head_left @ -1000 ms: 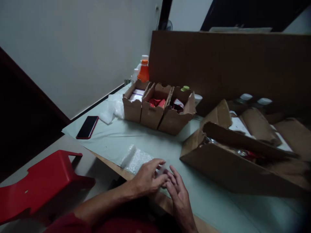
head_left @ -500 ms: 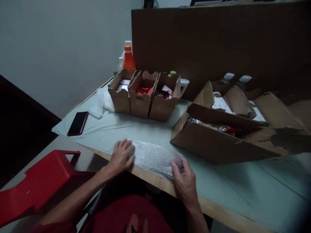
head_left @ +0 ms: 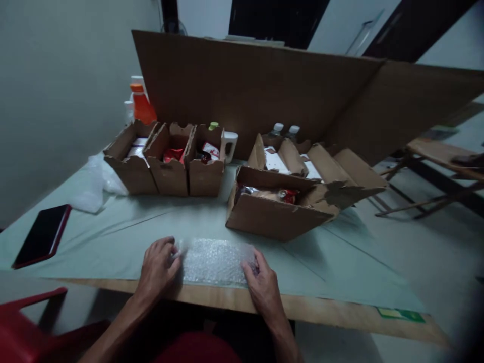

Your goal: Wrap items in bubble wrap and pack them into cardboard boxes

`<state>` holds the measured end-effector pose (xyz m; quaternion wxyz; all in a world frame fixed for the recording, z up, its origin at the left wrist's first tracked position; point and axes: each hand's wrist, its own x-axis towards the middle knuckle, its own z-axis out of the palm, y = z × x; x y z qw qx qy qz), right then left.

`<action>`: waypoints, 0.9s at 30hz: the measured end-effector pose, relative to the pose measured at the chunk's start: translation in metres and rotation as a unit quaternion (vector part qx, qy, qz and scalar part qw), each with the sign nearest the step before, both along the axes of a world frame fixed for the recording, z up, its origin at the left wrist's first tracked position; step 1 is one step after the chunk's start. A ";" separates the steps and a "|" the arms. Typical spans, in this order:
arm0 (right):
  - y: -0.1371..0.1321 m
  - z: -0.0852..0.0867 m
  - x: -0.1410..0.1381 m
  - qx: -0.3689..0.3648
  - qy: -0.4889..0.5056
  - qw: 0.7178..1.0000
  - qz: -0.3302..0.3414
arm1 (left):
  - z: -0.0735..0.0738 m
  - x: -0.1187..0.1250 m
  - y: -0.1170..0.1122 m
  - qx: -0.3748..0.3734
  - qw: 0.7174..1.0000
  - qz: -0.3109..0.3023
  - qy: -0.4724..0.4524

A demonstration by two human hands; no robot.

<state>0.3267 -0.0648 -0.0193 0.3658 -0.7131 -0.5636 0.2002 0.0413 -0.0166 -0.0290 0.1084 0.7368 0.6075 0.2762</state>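
Note:
A flat strip of clear bubble wrap lies along the front edge of the cloth-covered table. My left hand is at its left end, thumb and curled fingers closed about the edge there. At the opposite end, my right hand pinches the wrap between thumb and fingers, with a small dark reddish patch showing by the fingertips. What that patch is, I cannot make out. Crumpled clear plastic wrap sits farther back on the left.
Three cardboard bins with packets stand at the back left. More open cardboard boxes occupy the right, before a tall cardboard panel. A phone, an orange bottle and a red plastic stool are to the left.
My view has swung right and levelled, bringing in the floor and a wooden chair. My left hand's fingers have curled at the wrap's end; my right hand still pinches the other.

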 end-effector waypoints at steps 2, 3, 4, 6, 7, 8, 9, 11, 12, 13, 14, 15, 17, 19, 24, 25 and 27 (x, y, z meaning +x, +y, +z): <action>-0.001 0.000 0.004 0.004 -0.020 1.000 -0.005 | 0.003 0.004 0.003 -0.030 0.998 0.008 -0.053; -0.001 -0.001 0.007 0.005 -0.032 0.999 -0.009 | 0.005 0.005 0.005 -0.043 0.997 0.014 -0.069; -0.001 -0.001 0.010 0.007 -0.048 0.999 -0.014 | 0.006 0.007 0.007 -0.052 0.996 0.020 -0.072; 0.001 -0.003 0.018 0.017 -0.099 0.995 -0.020 | 0.008 0.008 0.011 -0.050 0.998 0.024 -0.037; 0.002 -0.003 0.022 0.028 -0.132 0.991 -0.023 | 0.008 0.007 0.013 -0.040 0.999 0.023 -0.007; 0.002 -0.003 0.026 0.044 -0.167 0.985 -0.028 | 0.007 0.007 0.014 -0.023 0.999 0.020 0.021; 0.002 -0.002 0.030 0.065 -0.197 0.978 -0.033 | 0.007 0.006 0.016 0.004 0.999 0.012 0.039; 0.003 0.004 0.033 0.114 -0.236 0.964 -0.038 | 0.008 0.009 0.018 0.066 0.997 -0.013 0.043; 0.004 0.008 0.031 0.133 -0.243 0.960 -0.026 | 0.009 0.012 0.018 0.095 0.994 -0.031 0.035; 0.005 0.013 0.026 0.148 -0.244 0.958 0.002 | 0.010 0.017 0.018 0.118 0.991 -0.052 0.024; 0.007 0.018 0.019 0.154 -0.241 0.957 0.045 | 0.011 0.023 0.018 0.133 0.988 -0.074 0.014; 0.010 0.023 0.011 0.149 -0.237 0.955 0.098 | 0.012 0.031 0.018 0.137 0.986 -0.097 0.008; 0.016 0.027 -0.006 0.122 -0.232 0.943 0.205 | 0.010 0.043 0.018 0.122 0.983 -0.140 0.007; 0.020 0.024 -0.014 0.091 -0.234 0.926 0.283 | 0.003 0.046 0.019 0.081 0.982 -0.169 0.018; 0.013 -0.007 0.026 0.110 -0.263 0.896 0.340 | -0.023 0.015 0.021 0.070 0.983 -0.167 0.006; 0.010 -0.013 0.039 0.130 -0.273 0.895 0.328 | -0.028 0.009 0.021 0.081 0.982 -0.169 0.001; 0.005 -0.023 0.061 0.171 -0.295 0.891 0.300 | -0.038 0.001 0.020 0.088 0.982 -0.165 -0.010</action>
